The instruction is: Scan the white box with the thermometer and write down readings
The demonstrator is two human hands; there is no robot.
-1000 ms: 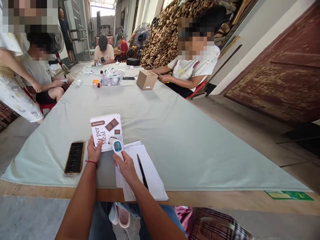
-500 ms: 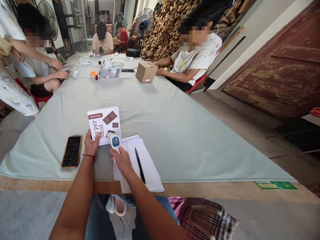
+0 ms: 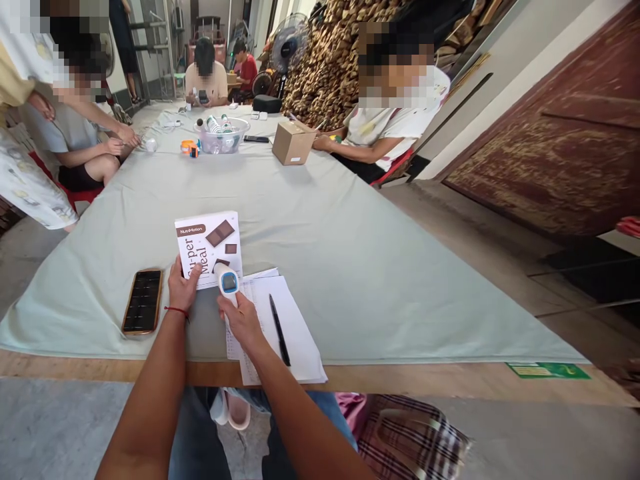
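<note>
Several bottles [image 3: 214, 125] sit in a translucent plastic basin [image 3: 209, 144] on the counter [image 3: 375, 267]. At the near end, the left hand [image 3: 184, 287] grips a NutriMotion box [image 3: 213, 243]; the right hand [image 3: 245, 319] clasps an infrared thermometer [image 3: 229, 283].

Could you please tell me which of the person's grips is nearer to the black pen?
Right. The right grip, around the white handheld device, is just left of the black pen; the left grip, on the white box, is farther left.
</note>
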